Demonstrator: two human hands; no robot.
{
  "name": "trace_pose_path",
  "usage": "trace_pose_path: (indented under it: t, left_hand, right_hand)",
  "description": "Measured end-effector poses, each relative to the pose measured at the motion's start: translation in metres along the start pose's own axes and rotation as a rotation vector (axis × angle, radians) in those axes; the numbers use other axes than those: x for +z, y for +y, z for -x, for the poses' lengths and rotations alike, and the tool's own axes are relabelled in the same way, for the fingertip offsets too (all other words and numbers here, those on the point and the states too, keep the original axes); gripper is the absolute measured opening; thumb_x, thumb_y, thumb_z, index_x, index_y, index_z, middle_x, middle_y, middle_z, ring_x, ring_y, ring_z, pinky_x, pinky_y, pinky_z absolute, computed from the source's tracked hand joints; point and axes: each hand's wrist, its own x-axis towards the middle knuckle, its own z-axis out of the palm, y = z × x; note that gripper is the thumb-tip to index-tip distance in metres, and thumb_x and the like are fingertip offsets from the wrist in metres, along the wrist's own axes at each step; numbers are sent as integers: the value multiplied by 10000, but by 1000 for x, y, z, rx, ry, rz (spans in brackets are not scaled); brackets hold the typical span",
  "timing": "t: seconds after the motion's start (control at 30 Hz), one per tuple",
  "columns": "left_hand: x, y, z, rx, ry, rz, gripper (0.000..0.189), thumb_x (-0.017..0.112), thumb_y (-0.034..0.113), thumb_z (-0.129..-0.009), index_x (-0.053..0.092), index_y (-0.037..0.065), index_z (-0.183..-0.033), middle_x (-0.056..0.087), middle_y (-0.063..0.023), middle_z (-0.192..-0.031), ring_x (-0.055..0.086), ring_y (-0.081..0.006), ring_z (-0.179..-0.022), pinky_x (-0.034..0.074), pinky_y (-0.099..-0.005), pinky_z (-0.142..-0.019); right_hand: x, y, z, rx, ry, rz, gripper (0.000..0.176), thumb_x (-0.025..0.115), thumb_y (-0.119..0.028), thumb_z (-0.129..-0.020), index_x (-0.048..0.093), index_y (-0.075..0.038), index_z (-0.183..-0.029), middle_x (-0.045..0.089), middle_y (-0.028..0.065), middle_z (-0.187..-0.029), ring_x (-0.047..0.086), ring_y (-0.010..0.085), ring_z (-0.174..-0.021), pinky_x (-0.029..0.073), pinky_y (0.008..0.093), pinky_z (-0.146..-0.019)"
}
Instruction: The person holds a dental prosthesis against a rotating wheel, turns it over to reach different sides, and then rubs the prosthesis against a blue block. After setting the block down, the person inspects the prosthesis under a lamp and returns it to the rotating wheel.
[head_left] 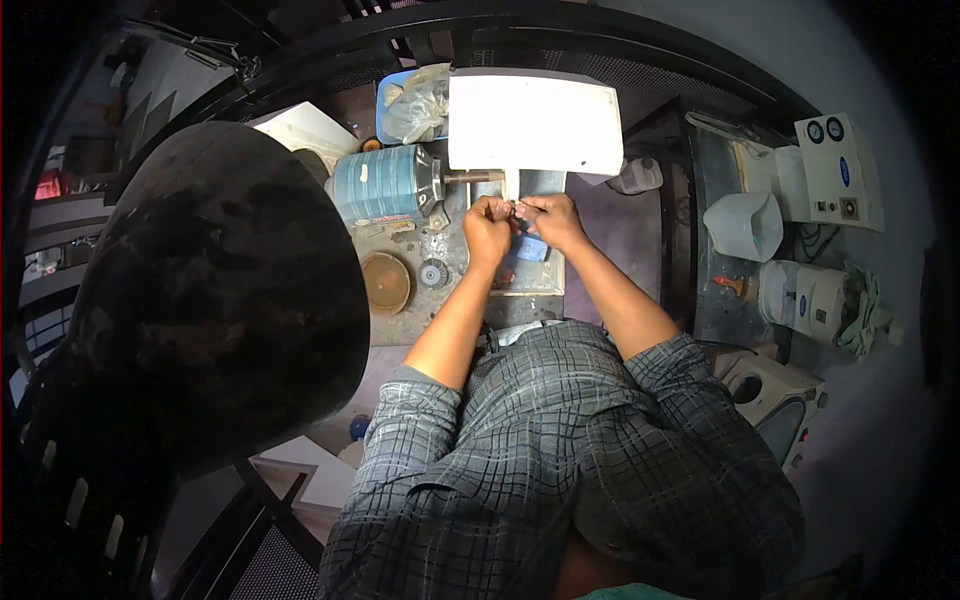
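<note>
- Head view looks straight down on a person in a checked shirt, with both forearms reaching to the upper middle of the frame.
- Their left hand and right hand meet fingertip to fingertip, and both are pinched closed on a small piece.
- That piece sits between the two sets of fingers, just below a narrow pale wheel. I cannot tell whether it touches the wheel.
- The wheel sits on a shaft running out of a blue motor to its left, and a white hood covers the area above.
- I judge the piece to be light and rigid, and so small that it is mostly hidden by the fingers. Its material is too small to make out.
- It looks easy to lose, so I would hold it by opposite edges with both hands braced close together.
- A blue pad lies under the hands on the bench.
- A brown disc and a small round brush lie left of the forearms.
- A white jug stands well apart at the right of the frame.
</note>
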Motion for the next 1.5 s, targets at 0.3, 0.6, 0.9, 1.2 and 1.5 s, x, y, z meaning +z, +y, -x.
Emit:
trace_pose_path:
  t: [0.3,0.6,0.9,1.2,1.5]
  left_hand:
    - [-5,0,-5,55,15,-81,63,583,-11,-854,535,-30,-818,617,-90,-665,561,-113,-506,446,-243,-438]
    - [-5,-3,-8,98,72,-182,128,652,-7,-792,528,-25,-815,621,-99,-666,570,-129,-534,447,-265,-475]
    - [-7,-1,-12,11,54,-129,139,671,-3,-771,536,-23,-791,622,-100,-665,583,-138,-571,455,-278,-509]
    - [-9,7,-9,-30,-15,-35,91,609,-24,-826,518,-25,-824,615,-95,-682,580,-126,-545,478,-259,-466]
    - [-16,-12,-10,30,-75,193,29,536,-31,-880,527,-26,-852,611,-95,-744,594,-131,-619,530,-257,-546]
  right_hand:
    - [5,3,0,20,-25,-163,236,640,-106,-840,653,66,-1002,684,115,-844,631,128,-703,518,249,-559]
    - [4,9,-1,78,-20,-239,252,648,-124,-836,652,73,-993,680,132,-858,642,151,-746,515,250,-559]
    - [6,10,-4,81,-34,-221,287,656,-132,-833,635,85,-1019,677,152,-870,650,167,-744,526,253,-559]
    - [8,7,-4,51,-32,-190,256,655,-130,-834,652,70,-994,684,118,-827,641,132,-702,515,238,-542]
    - [9,-11,6,-6,-27,88,237,662,-132,-827,669,44,-984,690,87,-833,614,101,-670,516,244,-567]
